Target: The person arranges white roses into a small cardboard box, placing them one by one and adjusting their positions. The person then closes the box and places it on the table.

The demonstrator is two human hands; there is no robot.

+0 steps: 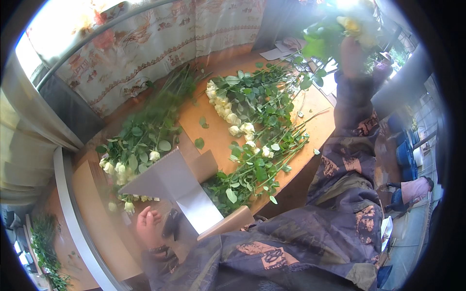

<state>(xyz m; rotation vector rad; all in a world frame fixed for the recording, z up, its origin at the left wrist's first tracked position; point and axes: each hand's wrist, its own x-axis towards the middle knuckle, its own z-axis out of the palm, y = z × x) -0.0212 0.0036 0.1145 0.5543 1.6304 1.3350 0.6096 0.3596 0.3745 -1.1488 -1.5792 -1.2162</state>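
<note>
My right hand is raised at the upper right, blurred, its fingers around a pale yellow rose with green leaves. Below my left sleeve's reach, my left hand hovers with loosely curled fingers and nothing visible in them. It is nearest to a black object, too unclear to name. A row of cream roses lies on the orange table, stems to the right. Closer to me are more roses. Another bunch of white roses lies on the left, behind a folded cardboard sheet.
A patterned curtain hangs behind the table. Left of my hand are stacked cardboard and a curved metal rail. Papers lie at the back. A person bends near blue tubs; cut greenery lies lower left.
</note>
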